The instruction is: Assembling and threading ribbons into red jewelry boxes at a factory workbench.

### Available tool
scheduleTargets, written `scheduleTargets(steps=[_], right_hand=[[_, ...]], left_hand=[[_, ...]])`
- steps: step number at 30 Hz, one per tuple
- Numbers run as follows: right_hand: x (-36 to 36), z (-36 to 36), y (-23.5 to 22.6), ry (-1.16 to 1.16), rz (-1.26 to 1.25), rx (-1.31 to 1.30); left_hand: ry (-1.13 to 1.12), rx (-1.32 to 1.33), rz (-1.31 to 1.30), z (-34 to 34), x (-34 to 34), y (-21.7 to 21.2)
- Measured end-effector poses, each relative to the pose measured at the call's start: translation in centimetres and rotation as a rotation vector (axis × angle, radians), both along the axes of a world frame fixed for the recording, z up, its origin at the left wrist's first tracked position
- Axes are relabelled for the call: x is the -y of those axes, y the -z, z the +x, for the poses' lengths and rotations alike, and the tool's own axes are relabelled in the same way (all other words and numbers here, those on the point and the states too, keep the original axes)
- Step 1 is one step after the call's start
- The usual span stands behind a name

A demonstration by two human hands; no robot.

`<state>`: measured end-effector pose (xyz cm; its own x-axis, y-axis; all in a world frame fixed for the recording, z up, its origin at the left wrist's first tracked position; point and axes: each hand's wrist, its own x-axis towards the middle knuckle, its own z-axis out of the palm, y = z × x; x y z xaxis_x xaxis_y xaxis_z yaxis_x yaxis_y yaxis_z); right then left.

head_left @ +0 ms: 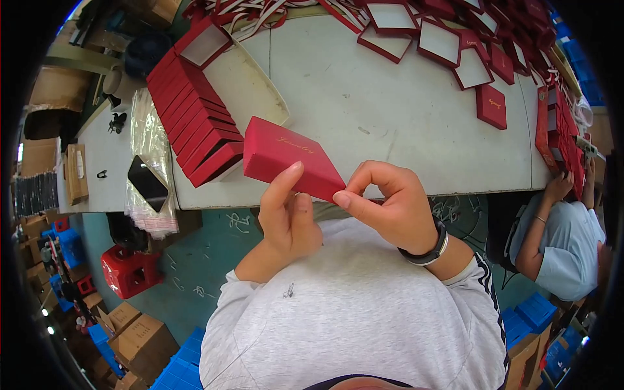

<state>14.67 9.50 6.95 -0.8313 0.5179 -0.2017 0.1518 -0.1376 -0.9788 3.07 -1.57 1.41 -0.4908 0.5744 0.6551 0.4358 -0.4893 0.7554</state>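
Observation:
Over the table's near edge I hold a red jewellery box (292, 153) with gold lettering on its top, tilted toward the right. My left hand (289, 218) grips its near side, the index finger stretched along the wall and other fingers partly hidden. At the right corner, my right hand (396, 208) pinches the box's edge between thumb and forefinger. A row of red boxes (195, 117) leans to the left of it, partly on a shallow cream tray (257, 75).
Red boxes and white-lined box halves (439, 42) are heaped at the far right; red-and-white ribbons (260, 13) lie along the back. A phone (148, 184) rests on clear plastic bags (144, 123) at left. Another person (552, 247) works at right. A red stool (130, 270) stands below.

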Motion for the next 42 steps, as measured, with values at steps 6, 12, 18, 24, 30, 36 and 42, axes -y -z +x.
scheduleTargets(steps=[6,12,18,24,30,36,42], right_hand=[[0.0,0.1,0.2,0.039,0.05,-0.02],[0.1,0.1,0.6,-0.018,0.123,0.017],[0.5,-0.3,1.2,-0.038,0.062,-0.04],[0.4,0.1,1.2,-0.08,-0.05,-0.11],[0.4,0.9,0.8,-0.095,0.098,-0.16],[0.2,1.6,0.8,-0.022,0.074,-0.296],[0.1,0.4,1.4,-0.021,0.033,-0.084]], left_hand=[[-0.014,0.03,0.04,0.5,-0.4,0.3],[-0.058,0.021,0.033,1.0,-0.4,0.2],[-0.248,0.097,0.115,0.4,-1.0,-0.2],[-0.302,0.612,0.218,0.7,-1.4,-1.5],[-0.281,0.262,0.014,-0.3,-1.0,1.1],[-0.372,0.112,-0.084,-0.4,-1.2,1.4],[-0.268,0.282,-0.029,-0.2,-0.8,1.8]])
